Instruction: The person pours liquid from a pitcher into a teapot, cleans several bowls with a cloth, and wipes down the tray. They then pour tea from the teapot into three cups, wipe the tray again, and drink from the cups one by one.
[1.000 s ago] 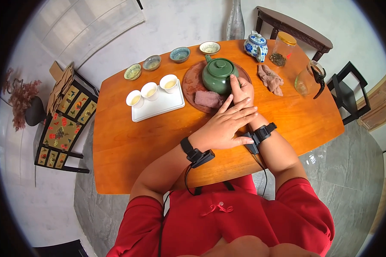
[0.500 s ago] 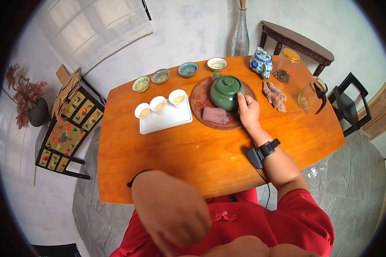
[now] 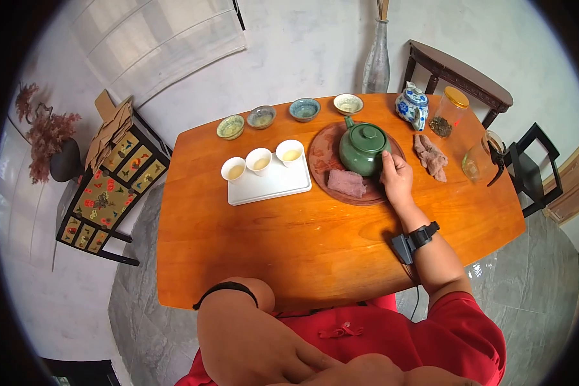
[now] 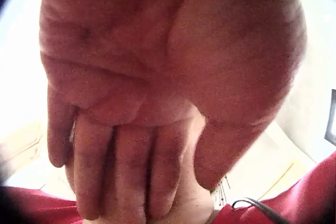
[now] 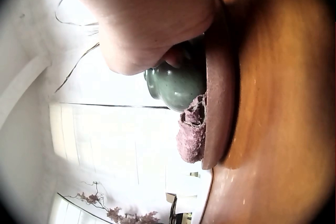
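My right hand (image 3: 397,181) grips the handle side of a green lidded teapot (image 3: 360,154), thumb on top. The pot sits on a round reddish-brown board (image 3: 323,154), its spout facing the far side; the handle is hidden under the fingers. A folded pink cloth (image 3: 347,184) lies on the board beside the pot. In the right wrist view the hand hangs against the teapot (image 5: 181,85). My left hand (image 3: 257,344) is raised to the upper chest, away from the table. Its palm (image 4: 147,71) faces the wrist camera with fingers extended, fingertips overlapping bare skin, holding nothing.
Left of the board, a white tray (image 3: 270,192) bears three white cups of pale liquid. Several small bowls (image 3: 304,110) line the far edge. To the right are a blue-and-white teapot (image 3: 412,108), a yellow-lidded jar (image 3: 449,110), a brown cloth (image 3: 430,157) and a glass pitcher (image 3: 475,164).
The left hand has left the right wrist and come back to the chest. The right hand stays at the teapot's handle. The head view has shifted, so the table appears lower and further right.
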The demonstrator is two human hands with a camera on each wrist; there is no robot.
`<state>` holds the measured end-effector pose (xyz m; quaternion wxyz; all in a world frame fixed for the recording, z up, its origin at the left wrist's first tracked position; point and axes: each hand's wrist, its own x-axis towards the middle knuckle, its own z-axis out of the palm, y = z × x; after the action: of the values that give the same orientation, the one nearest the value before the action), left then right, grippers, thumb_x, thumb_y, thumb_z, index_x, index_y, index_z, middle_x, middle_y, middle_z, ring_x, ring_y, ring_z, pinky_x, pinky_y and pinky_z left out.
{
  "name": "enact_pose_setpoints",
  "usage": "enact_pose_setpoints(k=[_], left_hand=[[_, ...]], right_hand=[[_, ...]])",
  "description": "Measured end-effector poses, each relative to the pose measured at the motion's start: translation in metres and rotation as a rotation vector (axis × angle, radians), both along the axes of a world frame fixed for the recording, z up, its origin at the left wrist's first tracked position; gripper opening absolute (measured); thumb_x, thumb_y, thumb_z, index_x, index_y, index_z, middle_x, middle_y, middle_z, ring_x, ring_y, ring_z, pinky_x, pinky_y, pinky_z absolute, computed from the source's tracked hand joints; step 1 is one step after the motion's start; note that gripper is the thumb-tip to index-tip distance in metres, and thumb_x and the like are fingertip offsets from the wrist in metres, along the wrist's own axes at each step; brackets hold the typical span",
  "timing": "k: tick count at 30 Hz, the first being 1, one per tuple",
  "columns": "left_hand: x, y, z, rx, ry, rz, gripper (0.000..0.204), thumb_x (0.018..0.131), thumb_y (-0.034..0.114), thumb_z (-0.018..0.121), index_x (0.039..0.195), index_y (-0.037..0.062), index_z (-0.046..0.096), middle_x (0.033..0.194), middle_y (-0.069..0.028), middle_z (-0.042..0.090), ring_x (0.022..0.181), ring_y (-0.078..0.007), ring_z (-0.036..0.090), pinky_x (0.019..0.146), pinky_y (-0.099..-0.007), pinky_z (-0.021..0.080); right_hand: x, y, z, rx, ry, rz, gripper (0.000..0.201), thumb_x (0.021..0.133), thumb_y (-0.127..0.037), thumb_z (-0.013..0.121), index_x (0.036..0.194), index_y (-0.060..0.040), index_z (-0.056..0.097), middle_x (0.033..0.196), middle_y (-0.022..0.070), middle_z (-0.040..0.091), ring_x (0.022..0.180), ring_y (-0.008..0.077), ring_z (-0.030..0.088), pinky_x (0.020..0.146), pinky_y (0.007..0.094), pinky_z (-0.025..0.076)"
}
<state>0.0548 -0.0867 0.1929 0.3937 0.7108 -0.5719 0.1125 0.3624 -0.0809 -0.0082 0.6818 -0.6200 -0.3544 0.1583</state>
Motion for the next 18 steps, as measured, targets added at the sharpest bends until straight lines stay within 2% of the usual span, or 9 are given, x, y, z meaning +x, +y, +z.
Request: enact_pose_setpoints(k=[3, 7, 8, 9, 11, 12, 15, 16, 18], left_hand=[[0.001, 0.007, 0.001, -0.001, 0.004, 0.015, 0.023, 0.095, 0.017, 0.046, 0.093, 0.0007, 0.062, 0.094, -0.0157, 0.063, 0.081, -0.0207, 0.063, 0.078, -0.0334, 0.053], [-0.014, 0.010, 0.001, 0.005, -0.015, 0.037, 0.023, 0.094, 0.017, 0.047, 0.093, 0.0007, 0.063, 0.094, -0.0155, 0.063, 0.082, -0.0213, 0.063, 0.079, -0.0340, 0.053], [-0.017, 0.012, 0.001, 0.004, -0.019, 0.047, 0.022, 0.094, 0.017, 0.048, 0.093, 0.0007, 0.063, 0.094, -0.0155, 0.063, 0.083, -0.0214, 0.063, 0.079, -0.0342, 0.053], [-0.015, 0.015, 0.002, 0.003, -0.023, 0.060, 0.022, 0.094, 0.018, 0.048, 0.093, 0.0007, 0.063, 0.094, -0.0154, 0.063, 0.083, -0.0216, 0.063, 0.079, -0.0344, 0.053], [-0.016, 0.017, 0.001, -0.004, -0.029, 0.082, 0.022, 0.094, 0.018, 0.048, 0.093, 0.0007, 0.063, 0.094, -0.0153, 0.063, 0.083, -0.0219, 0.063, 0.079, -0.0347, 0.053], [-0.018, 0.016, -0.001, -0.009, -0.034, 0.089, 0.022, 0.093, 0.018, 0.049, 0.093, 0.0007, 0.063, 0.094, -0.0153, 0.063, 0.084, -0.0220, 0.063, 0.079, -0.0348, 0.053], [-0.026, 0.017, -0.005, -0.023, -0.060, 0.098, 0.022, 0.093, 0.019, 0.050, 0.093, 0.0007, 0.063, 0.094, -0.0152, 0.063, 0.084, -0.0224, 0.063, 0.080, -0.0353, 0.053], [-0.030, 0.017, -0.007, -0.026, -0.073, 0.103, 0.022, 0.093, 0.019, 0.050, 0.093, 0.0007, 0.063, 0.094, -0.0151, 0.063, 0.085, -0.0226, 0.063, 0.080, -0.0354, 0.053], [-0.034, 0.018, -0.008, -0.029, -0.102, 0.111, 0.022, 0.093, 0.019, 0.051, 0.093, 0.0007, 0.063, 0.094, -0.0150, 0.063, 0.085, -0.0229, 0.063, 0.080, -0.0357, 0.053]], right_hand=[[-0.001, -0.002, 0.007, -0.043, 0.006, 0.024, 0.041, 0.097, -0.028, 0.054, 0.062, -0.0087, 0.049, 0.050, -0.0012, 0.047, 0.042, 0.0069, 0.043, 0.042, 0.0220, 0.033], [0.004, -0.002, 0.016, -0.108, -0.110, 0.084, 0.044, 0.097, -0.034, 0.053, 0.063, -0.0051, 0.053, 0.050, 0.0022, 0.053, 0.043, 0.0084, 0.045, 0.042, 0.0235, 0.033], [-0.001, -0.009, 0.033, -0.257, -0.050, 0.105, 0.043, 0.097, -0.035, 0.053, 0.065, -0.0051, 0.052, 0.050, 0.0035, 0.053, 0.044, 0.0102, 0.048, 0.043, 0.0228, 0.037], [-0.001, -0.009, 0.034, -0.258, -0.059, 0.116, 0.043, 0.097, -0.035, 0.053, 0.065, -0.0051, 0.052, 0.050, 0.0035, 0.053, 0.044, 0.0102, 0.048, 0.043, 0.0228, 0.037], [0.001, -0.010, 0.034, -0.215, 0.159, 0.212, 0.040, 0.096, -0.034, 0.053, 0.067, -0.0066, 0.050, 0.053, 0.0040, 0.053, 0.047, 0.0116, 0.051, 0.045, 0.0237, 0.044], [-0.001, -0.010, 0.035, -0.220, 0.150, 0.216, 0.040, 0.096, -0.034, 0.053, 0.067, -0.0066, 0.050, 0.053, 0.0040, 0.053, 0.047, 0.0116, 0.051, 0.045, 0.0237, 0.044], [-0.004, -0.010, 0.042, -0.218, 0.378, 0.245, 0.038, 0.094, -0.034, 0.056, 0.067, -0.0105, 0.044, 0.055, 0.0000, 0.041, 0.049, 0.0112, 0.049, 0.051, 0.0303, 0.057], [-0.004, -0.010, 0.040, -0.190, 0.394, 0.236, 0.040, 0.092, -0.034, 0.059, 0.066, -0.0072, 0.046, 0.055, 0.0014, 0.042, 0.050, 0.0125, 0.050, 0.052, 0.0322, 0.058], [-0.007, -0.009, 0.038, -0.183, 0.358, 0.196, 0.040, 0.092, -0.033, 0.059, 0.065, -0.0075, 0.046, 0.055, 0.0010, 0.042, 0.050, 0.0120, 0.050, 0.050, 0.0318, 0.058]])
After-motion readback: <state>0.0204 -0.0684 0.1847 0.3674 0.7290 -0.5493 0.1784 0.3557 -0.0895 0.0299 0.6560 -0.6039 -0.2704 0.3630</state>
